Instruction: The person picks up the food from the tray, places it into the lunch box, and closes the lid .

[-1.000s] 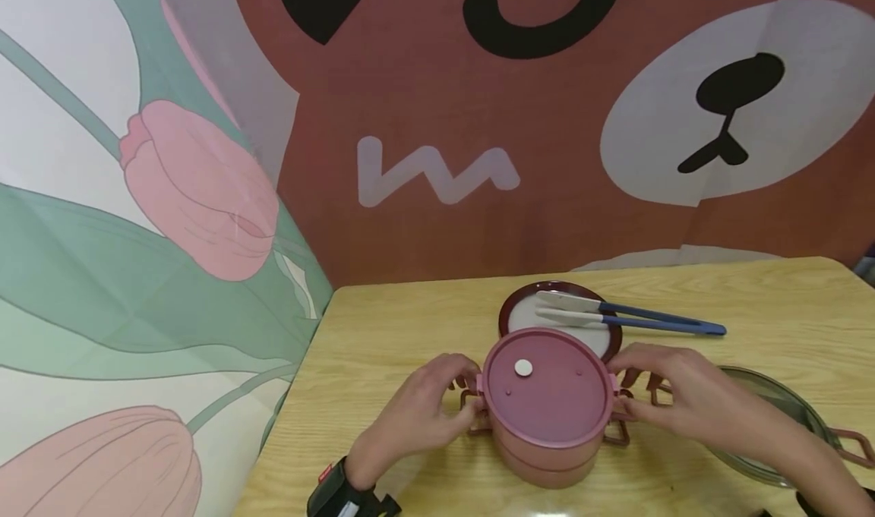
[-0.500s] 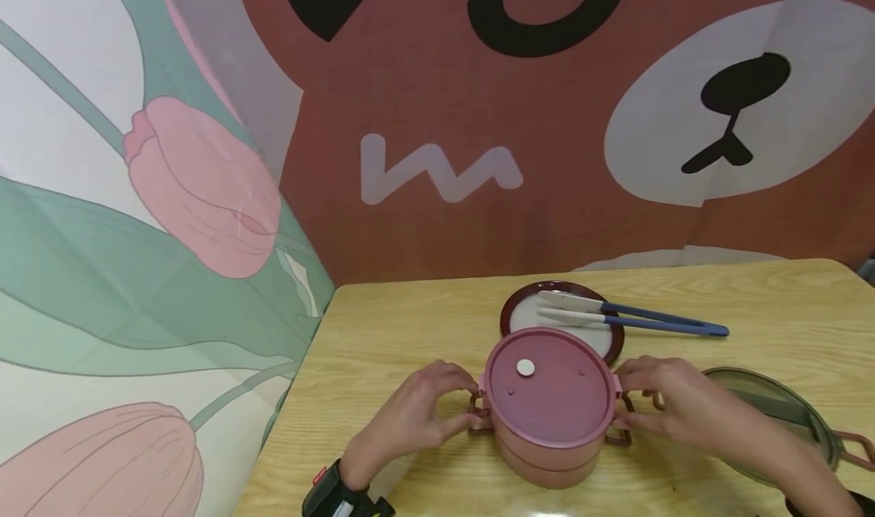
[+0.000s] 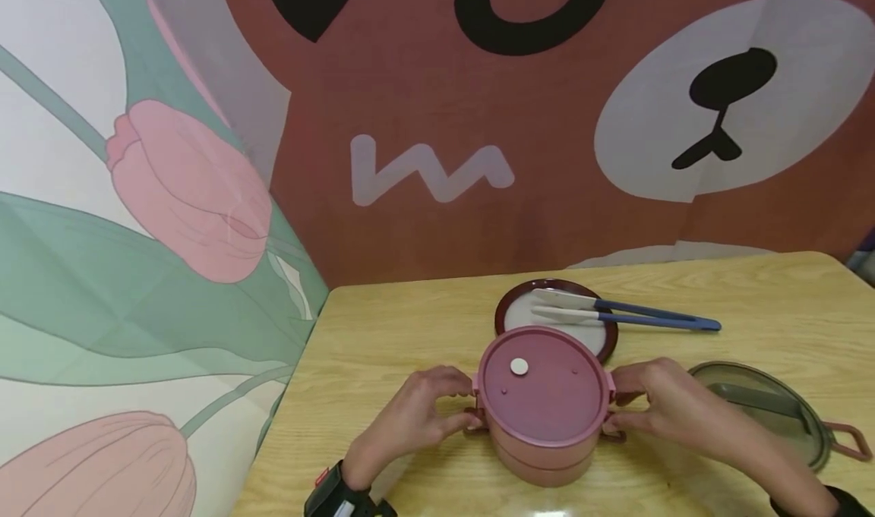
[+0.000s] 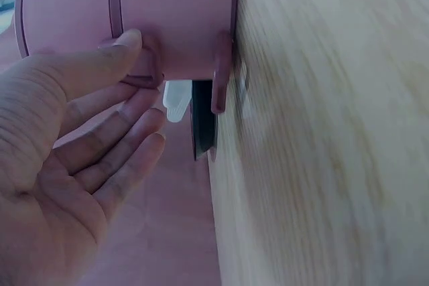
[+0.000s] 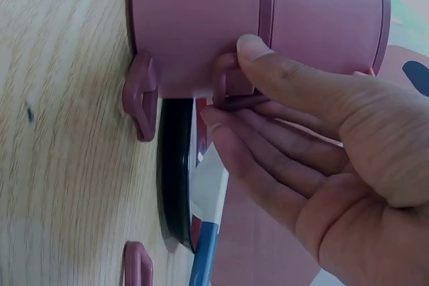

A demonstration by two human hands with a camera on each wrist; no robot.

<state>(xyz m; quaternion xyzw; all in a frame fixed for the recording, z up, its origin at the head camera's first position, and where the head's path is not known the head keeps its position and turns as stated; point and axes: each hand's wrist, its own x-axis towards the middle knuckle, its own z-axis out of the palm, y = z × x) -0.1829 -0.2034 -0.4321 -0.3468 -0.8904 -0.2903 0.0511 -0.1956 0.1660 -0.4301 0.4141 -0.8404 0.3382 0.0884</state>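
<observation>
A round pink pot (image 3: 542, 456) stands on the table with a flat pink lid (image 3: 547, 403) on top; the lid has a white round spot. Each wrist view shows two loop handles on that side, one low by the table and one higher. My left hand (image 3: 417, 414) pinches the upper left handle (image 4: 144, 68), thumb in front and fingers behind. On the other side my right hand (image 3: 673, 407) pinches the upper right handle (image 5: 231, 85) between thumb and fingers. The lower handles (image 5: 141, 95) are untouched.
Behind the pot lies a dark-rimmed white plate (image 3: 509, 312). Blue-handled tongs (image 3: 642, 316) with pale tips rest across it. To the right is a round see-through lid (image 3: 759, 384) with a dark bar; a pink loop handle (image 3: 848, 439) juts out beside it. A printed wall cloth (image 3: 424, 236) hangs behind.
My right hand's fingers have drawn in closer on the upper right handle, and my left hand's fingers have closed slightly on theirs. The pot stays in place; the view has shifted a little.
</observation>
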